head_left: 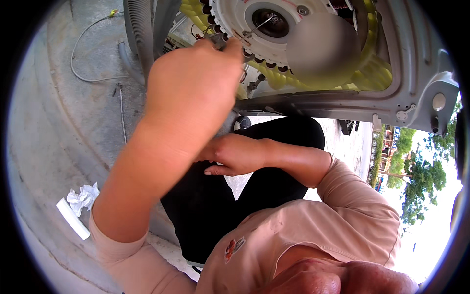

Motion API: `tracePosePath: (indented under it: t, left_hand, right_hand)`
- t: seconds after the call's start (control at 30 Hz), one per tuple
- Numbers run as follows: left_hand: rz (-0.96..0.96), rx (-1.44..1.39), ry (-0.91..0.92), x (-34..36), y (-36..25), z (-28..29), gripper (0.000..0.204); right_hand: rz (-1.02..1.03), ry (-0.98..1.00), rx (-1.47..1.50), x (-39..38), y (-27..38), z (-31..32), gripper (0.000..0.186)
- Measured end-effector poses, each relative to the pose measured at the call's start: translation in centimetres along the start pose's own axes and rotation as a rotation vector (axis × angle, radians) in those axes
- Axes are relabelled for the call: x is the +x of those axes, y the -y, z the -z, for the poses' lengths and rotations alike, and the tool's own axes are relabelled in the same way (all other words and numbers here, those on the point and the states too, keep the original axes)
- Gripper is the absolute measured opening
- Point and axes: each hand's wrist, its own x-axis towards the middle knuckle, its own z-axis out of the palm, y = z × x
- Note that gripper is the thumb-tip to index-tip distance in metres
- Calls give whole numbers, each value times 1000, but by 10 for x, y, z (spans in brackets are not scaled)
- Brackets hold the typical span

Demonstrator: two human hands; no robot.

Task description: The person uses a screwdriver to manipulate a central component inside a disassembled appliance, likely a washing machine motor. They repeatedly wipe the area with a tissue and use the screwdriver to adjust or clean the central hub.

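My left hand (pixel 198 81) is closed around a tool whose handle it hides. The tool's thin metal shaft (pixel 254 30) points up and right, its tip over the dark center hub (pixel 272 22) of a round white motor part (pixel 230 12) with metal teeth around its rim. Whether the tip touches the hub I cannot tell. Below, in front of my dark trousers, is my right hand (pixel 237 154), thumb apart from the fingers and nothing visible in it. My left forearm partly hides its fingertips.
Yellow-green plastic (pixel 377 73) surrounds the motor inside a grey metal cabinet (pixel 421 54). A corrugated grey hose (pixel 137 29) and a looped pale cable (pixel 73 61) are at upper left. On the floor lie a thin metal rod (pixel 122 112), crumpled white paper (pixel 83 197) and a white strip (pixel 72 219).
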Motion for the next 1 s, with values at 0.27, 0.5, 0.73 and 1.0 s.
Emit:
tracePosePath:
  t: [0.27, 0.5, 0.73, 1.0]
  left_hand:
    - [-15, -482, 10, 12, 15, 21, 26]
    - [-67, 94, 120, 18, -7, 43, 29]
    - [75, -466, 202, 24, 5, 34, 28]
    - [-117, 402, 193, 25, -39, 51, 31]
  right_hand:
    - [54, -58, -60, 2, 1, -5, 31]
    - [95, -106, -117, 3, -6, -11, 30]
    - [58, -89, -64, -1, 11, -3, 31]
    - [100, -186, -111, -1, -2, -8, 33]
